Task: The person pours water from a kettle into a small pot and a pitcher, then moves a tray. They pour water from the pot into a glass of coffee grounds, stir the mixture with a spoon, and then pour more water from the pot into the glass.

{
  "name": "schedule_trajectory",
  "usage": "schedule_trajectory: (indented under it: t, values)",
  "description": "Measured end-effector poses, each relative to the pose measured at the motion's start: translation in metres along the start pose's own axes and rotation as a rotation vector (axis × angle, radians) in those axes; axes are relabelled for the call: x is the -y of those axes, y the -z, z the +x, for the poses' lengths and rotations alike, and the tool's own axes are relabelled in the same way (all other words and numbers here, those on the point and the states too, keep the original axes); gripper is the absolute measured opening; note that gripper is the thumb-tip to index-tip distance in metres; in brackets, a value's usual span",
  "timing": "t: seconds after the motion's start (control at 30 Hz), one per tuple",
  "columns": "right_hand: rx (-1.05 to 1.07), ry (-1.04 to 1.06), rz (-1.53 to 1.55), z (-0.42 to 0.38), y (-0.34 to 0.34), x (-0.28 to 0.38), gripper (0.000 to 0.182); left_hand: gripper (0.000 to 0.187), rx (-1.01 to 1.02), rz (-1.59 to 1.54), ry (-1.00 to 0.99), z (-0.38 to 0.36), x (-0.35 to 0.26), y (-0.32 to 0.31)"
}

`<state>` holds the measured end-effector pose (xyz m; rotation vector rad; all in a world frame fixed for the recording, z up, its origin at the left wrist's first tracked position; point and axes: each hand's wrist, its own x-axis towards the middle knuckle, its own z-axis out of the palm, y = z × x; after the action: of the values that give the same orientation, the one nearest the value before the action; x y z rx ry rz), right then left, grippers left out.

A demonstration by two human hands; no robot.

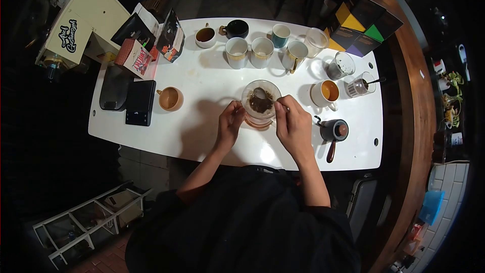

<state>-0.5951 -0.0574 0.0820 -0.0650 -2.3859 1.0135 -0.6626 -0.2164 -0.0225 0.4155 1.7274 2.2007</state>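
Observation:
In the head view, a clear coffee dripper (247,91) lined with a paper filter stands at the table's middle, above an amber-tinted base (256,124). Dark coffee grounds (259,105) lie inside it. My right hand (294,124) is closed at the dripper's right rim, pinching a spoon (260,93) whose bowl is over the grounds; the fingers hide its handle. At the left rim, my left hand (231,124) has thumb and fingertips pressed together at the dripper's edge. To the right of my right hand sits a dark pot (333,130) with a wooden handle.
Several mugs (236,53) and cups stand along the back. A tan cup (171,99) and black scale (140,103) are on the left. To the right are a white mug (324,93) and glasses (341,65). Coffee boxes (361,23) stand at the back right.

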Motion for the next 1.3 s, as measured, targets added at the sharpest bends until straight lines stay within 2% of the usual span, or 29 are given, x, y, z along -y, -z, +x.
schedule_trajectory:
  t: [0.1, 0.33, 0.5, 0.8, 1.2, 1.3]
  values:
    - [-0.068, -0.013, -0.006, 0.0, 0.003, -0.005, 0.005, 0.014, -0.002, -0.014, -0.018, -0.001, 0.0, 0.0]
    - [-0.067, -0.034, -0.016, 0.0, 0.001, -0.006, 0.006, 0.015, -0.026, -0.012, -0.032, -0.004, -0.006, -0.005]
    - [-0.074, -0.052, -0.033, 0.001, 0.004, -0.004, 0.006, 0.014, -0.027, 0.024, -0.123, -0.007, -0.009, -0.009]
    - [-0.092, -0.129, -0.049, 0.002, 0.003, -0.005, 0.009, 0.014, 0.005, -0.022, -0.052, -0.003, -0.001, -0.004]
    - [-0.056, -0.173, -0.062, 0.002, 0.007, -0.001, 0.012, 0.014, 0.047, 0.007, -0.056, -0.001, 0.001, -0.001]
    - [-0.063, -0.167, -0.045, 0.003, 0.01, 0.006, 0.013, 0.013, -0.001, 0.01, -0.061, 0.0, -0.002, -0.007]
